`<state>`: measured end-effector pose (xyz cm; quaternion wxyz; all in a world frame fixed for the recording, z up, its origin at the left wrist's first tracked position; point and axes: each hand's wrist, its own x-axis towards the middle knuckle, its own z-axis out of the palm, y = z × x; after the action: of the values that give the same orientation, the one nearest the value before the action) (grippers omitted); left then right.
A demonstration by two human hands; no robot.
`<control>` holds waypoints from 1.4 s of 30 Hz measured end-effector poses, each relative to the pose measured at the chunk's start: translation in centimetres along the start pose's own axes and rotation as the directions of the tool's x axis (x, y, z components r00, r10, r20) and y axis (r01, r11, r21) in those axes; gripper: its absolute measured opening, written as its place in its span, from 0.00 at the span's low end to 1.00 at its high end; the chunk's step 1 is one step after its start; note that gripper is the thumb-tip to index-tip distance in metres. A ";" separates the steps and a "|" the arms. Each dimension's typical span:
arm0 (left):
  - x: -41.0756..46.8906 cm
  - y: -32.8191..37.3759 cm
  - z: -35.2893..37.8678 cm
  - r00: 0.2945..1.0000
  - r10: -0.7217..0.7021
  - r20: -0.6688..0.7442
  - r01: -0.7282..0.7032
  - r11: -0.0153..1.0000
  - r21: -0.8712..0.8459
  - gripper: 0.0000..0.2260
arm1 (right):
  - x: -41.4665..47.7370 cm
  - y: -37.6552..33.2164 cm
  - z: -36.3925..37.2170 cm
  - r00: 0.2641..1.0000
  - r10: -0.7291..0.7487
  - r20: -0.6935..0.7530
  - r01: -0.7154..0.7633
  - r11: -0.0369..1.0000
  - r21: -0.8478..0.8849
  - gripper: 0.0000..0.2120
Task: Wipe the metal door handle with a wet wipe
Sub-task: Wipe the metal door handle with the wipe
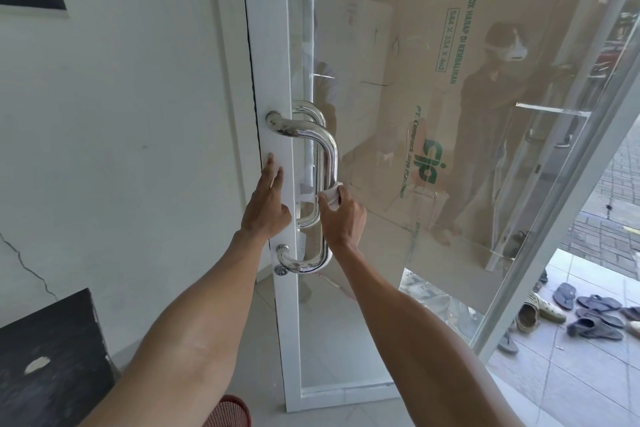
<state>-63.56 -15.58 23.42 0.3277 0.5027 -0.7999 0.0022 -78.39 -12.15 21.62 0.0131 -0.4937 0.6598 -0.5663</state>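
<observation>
From the head camera, a person's right hand [343,218] presses a bunched white wet wipe [330,196] against the upright bar of a polished metal door handle [330,156], its fingers [325,199] pinched together on the wipe about midway down the bar. The handle is bolted to the white frame [266,45] of a glass door [433,114]; its long axis runs vertically, with a bend toward the frame at the top mount and another at the bottom, just above a round lock cylinder [281,271]. The left hand [268,206] lies flat on the frame just left of the bar, fingers straight and close together, holding nothing and apparently steadying the door. The right hand is the one on the handle, and bare bar stretches both above and below the wipe, so the coming stroke likely has to travel along that vertical line, up toward the top bend or down toward the lower curve. Sandals [588,315] lie on the tiled floor beyond the glass.
</observation>
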 end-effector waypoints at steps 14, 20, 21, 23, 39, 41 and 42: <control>-1.9 -1.2 3.4 0.999 -0.015 0.042 0.011 0.996 0.092 0.35 | -2.2 3.2 1.2 1.000 0.003 0.020 -0.003 1.000 0.001 0.13; -2.2 -1.6 4.0 0.999 0.007 0.031 -0.011 0.994 0.113 0.35 | -1.0 1.7 1.0 0.999 -0.014 -0.047 0.015 1.000 0.026 0.12; -2.2 -1.7 4.1 1.000 0.012 0.028 -0.015 0.994 0.107 0.35 | -0.5 1.1 0.9 0.997 -0.033 -0.065 0.036 0.998 0.042 0.12; -2.2 -1.7 4.1 1.000 0.019 0.018 -0.020 0.995 0.101 0.35 | 0.7 -0.2 0.6 0.994 -0.053 -0.100 0.061 0.995 0.084 0.12; -3.6 -1.6 6.1 0.993 -0.058 0.106 0.046 0.993 0.104 0.37 | -1.3 2.7 0.9 1.000 -0.012 0.022 0.012 1.000 -0.006 0.14; -3.8 -1.6 6.5 0.990 -0.074 0.116 0.062 0.993 0.104 0.36 | 0.1 1.0 0.7 0.999 -0.035 -0.037 0.036 0.999 0.028 0.13; -4.0 -1.6 6.7 0.990 -0.082 0.119 0.070 0.992 0.106 0.36 | 0.8 0.2 0.5 0.997 -0.048 -0.065 0.051 0.998 0.040 0.13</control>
<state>-64.63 -15.45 15.52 0.2519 0.5480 -0.7976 -0.0007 -78.62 -13.13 21.77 -0.0119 -0.4912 0.6356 -0.5955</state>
